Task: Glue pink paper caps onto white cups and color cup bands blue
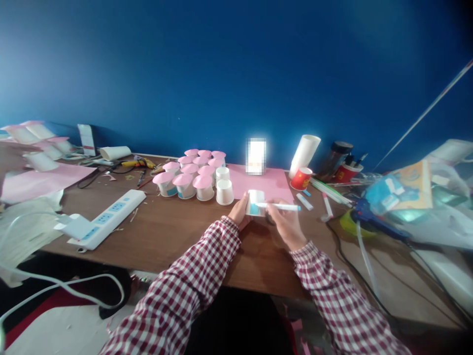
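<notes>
Checked sleeves at lower centre; cup, judged light and crushable, is pinched sidelong by left hand; pen is pinched by right hand.

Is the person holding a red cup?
No, the left hand holds a white paper cup, while the red cup stands untouched farther back.

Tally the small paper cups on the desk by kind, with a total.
Pink-topped cups in the cluster: about 10; the back rows overlap.
Plain white cups, upturned beside them: 2
Red cups: 1
White cup with a blue patch, held by the left hand while the right hand holds a pen to it: 1
Total: about 14
</notes>
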Action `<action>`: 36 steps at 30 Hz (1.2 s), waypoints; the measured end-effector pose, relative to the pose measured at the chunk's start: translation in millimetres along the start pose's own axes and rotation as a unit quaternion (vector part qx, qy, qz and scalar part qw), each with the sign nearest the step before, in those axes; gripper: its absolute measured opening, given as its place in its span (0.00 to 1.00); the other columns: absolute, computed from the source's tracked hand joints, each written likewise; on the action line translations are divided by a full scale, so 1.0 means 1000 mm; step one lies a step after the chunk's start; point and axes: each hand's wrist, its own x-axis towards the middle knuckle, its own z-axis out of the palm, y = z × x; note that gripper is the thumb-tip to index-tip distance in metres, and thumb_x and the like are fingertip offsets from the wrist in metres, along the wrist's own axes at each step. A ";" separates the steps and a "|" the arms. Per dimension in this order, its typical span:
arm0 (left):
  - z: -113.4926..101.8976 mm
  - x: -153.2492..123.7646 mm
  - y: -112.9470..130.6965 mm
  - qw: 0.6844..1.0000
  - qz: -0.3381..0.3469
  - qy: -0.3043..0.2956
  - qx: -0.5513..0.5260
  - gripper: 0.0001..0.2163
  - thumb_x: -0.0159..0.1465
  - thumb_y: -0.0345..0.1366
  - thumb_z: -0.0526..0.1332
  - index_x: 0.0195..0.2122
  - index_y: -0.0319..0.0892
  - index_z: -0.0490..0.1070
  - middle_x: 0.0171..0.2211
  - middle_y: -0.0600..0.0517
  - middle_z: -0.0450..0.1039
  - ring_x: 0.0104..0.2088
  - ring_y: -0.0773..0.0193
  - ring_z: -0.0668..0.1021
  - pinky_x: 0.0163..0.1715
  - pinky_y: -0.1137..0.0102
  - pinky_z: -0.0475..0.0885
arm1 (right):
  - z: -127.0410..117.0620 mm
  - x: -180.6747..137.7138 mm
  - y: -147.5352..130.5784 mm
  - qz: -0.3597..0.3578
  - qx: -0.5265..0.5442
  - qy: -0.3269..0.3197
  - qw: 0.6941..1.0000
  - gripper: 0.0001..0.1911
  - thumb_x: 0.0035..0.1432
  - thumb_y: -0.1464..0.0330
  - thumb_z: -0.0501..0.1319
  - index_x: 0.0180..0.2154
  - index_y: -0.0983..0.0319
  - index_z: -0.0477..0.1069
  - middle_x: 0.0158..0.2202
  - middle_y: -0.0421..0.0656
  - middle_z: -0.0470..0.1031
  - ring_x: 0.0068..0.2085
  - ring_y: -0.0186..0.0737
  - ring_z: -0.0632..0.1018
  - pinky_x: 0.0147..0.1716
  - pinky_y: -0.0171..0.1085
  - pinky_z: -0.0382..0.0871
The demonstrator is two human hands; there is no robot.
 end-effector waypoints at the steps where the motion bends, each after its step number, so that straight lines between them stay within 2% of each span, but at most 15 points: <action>1: 0.000 0.000 0.000 1.000 0.001 -0.003 0.000 0.24 0.64 0.46 0.49 0.47 0.29 0.68 0.38 0.39 0.76 0.39 0.56 0.77 0.43 0.64 0.71 | 0.000 0.000 0.000 -0.001 -0.002 0.000 1.000 0.11 0.53 0.62 0.60 0.34 0.63 0.70 0.24 0.38 0.70 0.23 0.30 0.68 0.22 0.30 0.62; 10: -0.003 0.000 -0.001 1.000 0.005 -0.012 0.003 0.24 0.64 0.47 0.49 0.48 0.29 0.68 0.38 0.39 0.76 0.40 0.55 0.77 0.45 0.62 0.70 | 0.001 0.000 -0.002 0.004 -0.014 0.019 1.000 0.11 0.52 0.62 0.61 0.32 0.64 0.71 0.23 0.39 0.70 0.23 0.30 0.68 0.21 0.31 0.62; 18: -0.002 0.002 0.000 1.000 -0.007 -0.006 -0.005 0.24 0.64 0.48 0.49 0.47 0.30 0.69 0.38 0.39 0.75 0.40 0.55 0.77 0.45 0.62 0.70 | -0.002 0.003 0.007 0.025 0.034 0.060 0.997 0.11 0.51 0.60 0.61 0.31 0.62 0.71 0.23 0.39 0.70 0.23 0.31 0.68 0.20 0.30 0.60; 36: -0.003 0.002 -0.001 1.000 -0.008 -0.017 -0.015 0.25 0.64 0.47 0.48 0.48 0.29 0.68 0.38 0.39 0.76 0.39 0.56 0.77 0.45 0.62 0.70 | -0.001 0.002 0.000 0.016 0.007 0.031 0.999 0.11 0.50 0.62 0.62 0.31 0.63 0.71 0.22 0.38 0.70 0.22 0.30 0.67 0.20 0.31 0.59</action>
